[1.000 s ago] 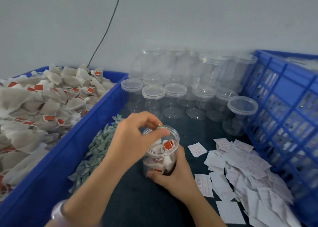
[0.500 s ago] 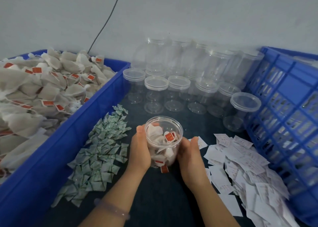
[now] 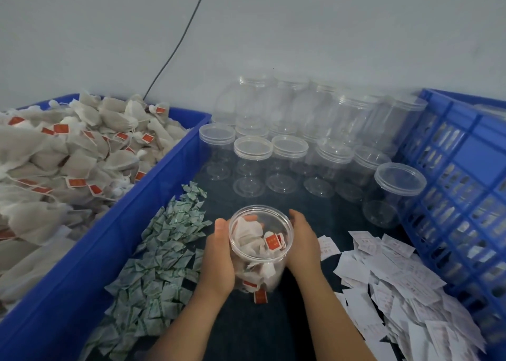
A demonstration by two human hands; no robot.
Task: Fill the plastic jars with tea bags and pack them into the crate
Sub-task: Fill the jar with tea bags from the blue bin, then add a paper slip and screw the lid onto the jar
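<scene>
The open jar [image 3: 261,248] stands upright between both hands. The right hand [image 3: 304,245] cups its right wall, fingers [image 3: 297,217] curved against the plastic near the rim. The left hand [image 3: 220,262] wraps the left wall, thumb by the rim. Tea bags [image 3: 247,232] fill the jar, and a red tag [image 3: 260,296] shows just under its base. It may be resting on the dark bench [image 3: 246,330].

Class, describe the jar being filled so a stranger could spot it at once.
Between the blue tea-bag bin and the blue crate, nearest the viewer, the left hand and right hand hold one jar. Unlike the lidded empty jars behind, it is open and holds tea bags.
</scene>
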